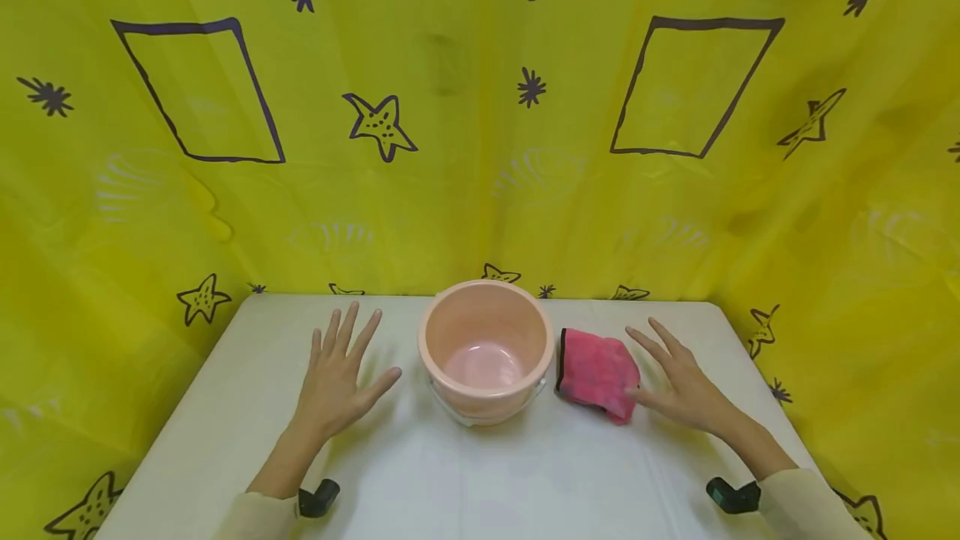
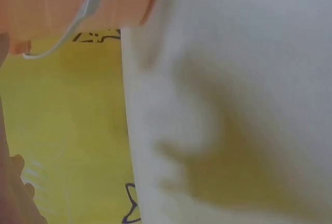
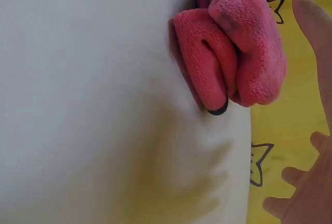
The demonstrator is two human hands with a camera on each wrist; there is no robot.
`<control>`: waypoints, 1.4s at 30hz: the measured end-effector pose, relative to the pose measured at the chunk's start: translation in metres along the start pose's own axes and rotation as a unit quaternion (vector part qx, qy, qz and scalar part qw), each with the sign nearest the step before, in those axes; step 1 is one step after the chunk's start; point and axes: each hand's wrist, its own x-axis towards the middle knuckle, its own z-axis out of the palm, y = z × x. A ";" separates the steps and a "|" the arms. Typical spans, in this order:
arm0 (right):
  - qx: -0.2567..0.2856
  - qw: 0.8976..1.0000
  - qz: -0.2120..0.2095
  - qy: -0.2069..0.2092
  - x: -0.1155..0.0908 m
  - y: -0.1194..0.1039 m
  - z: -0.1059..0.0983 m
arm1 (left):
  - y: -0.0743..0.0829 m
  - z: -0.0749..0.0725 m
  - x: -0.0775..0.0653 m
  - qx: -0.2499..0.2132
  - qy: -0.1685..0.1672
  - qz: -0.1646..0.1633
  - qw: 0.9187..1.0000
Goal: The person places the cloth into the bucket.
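Observation:
A peach-pink bucket [image 1: 486, 398] stands upright on the white table, its inside facing up with nothing in it. Its pale handle [image 2: 65, 35] hangs down along the outside. To the right of the bucket lies a folded pink cloth [image 1: 596, 369] with a dark edge; the right wrist view shows the fluffy folds of the cloth [image 3: 228, 47]. My left hand [image 1: 333, 382] hovers left of the bucket, fingers spread, holding nothing. Fingers also spread, my right hand [image 1: 682, 386] hovers just right of the cloth, its thumb overlapping the cloth's edge in the head view. It grips nothing.
The white table [image 1: 465, 490] ends at a yellow curtain [image 1: 450, 190] printed with starfish and shells, which encloses the back and both sides. Dark wrist-worn devices sit by the left cuff [image 1: 318, 498] and the right cuff [image 1: 733, 496]. Hand shadows fall on the tabletop.

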 end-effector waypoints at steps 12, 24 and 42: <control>0.059 0.997 0.018 -0.038 0.012 -0.003 0.026 | 0.032 0.006 0.011 -0.099 0.032 0.034 0.994; 0.085 0.994 0.027 -0.064 0.016 -0.005 0.047 | 0.064 0.019 0.014 -0.201 0.003 0.037 0.979; 0.032 0.996 0.010 -0.078 0.018 -0.012 0.053 | 0.064 0.029 0.016 -0.280 -0.015 0.017 0.960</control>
